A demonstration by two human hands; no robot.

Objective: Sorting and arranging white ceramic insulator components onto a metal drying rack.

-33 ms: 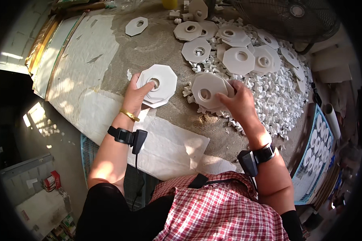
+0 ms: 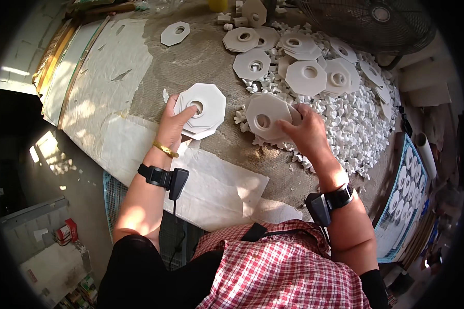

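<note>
Where the surface spread before the person: rough and grey-brown, with a worn pale sheet along its left and near edges.
Heap: small white pieces, with white octagonal plates overlapping on its far side, each pierced by a round hole.
Fan: dark and caged, behind the heap at the far right.
Blue-edged rack: at the right, bearing rows of pale pieces with holes.
Left grip: pinched the left stack of octagonal plates, thumb at the top plate's hole.
Right grip: pinched the right stack by its right edge, thumb over the face. That stack was just beside the heap; whether it rested on anything could not be told.
Lone plate: flat on the surface, well beyond the left grip.
Red-and-white package: at the lower left, its markings too small to read.
Bracelet: gold-coloured, around the left wrist.
</note>
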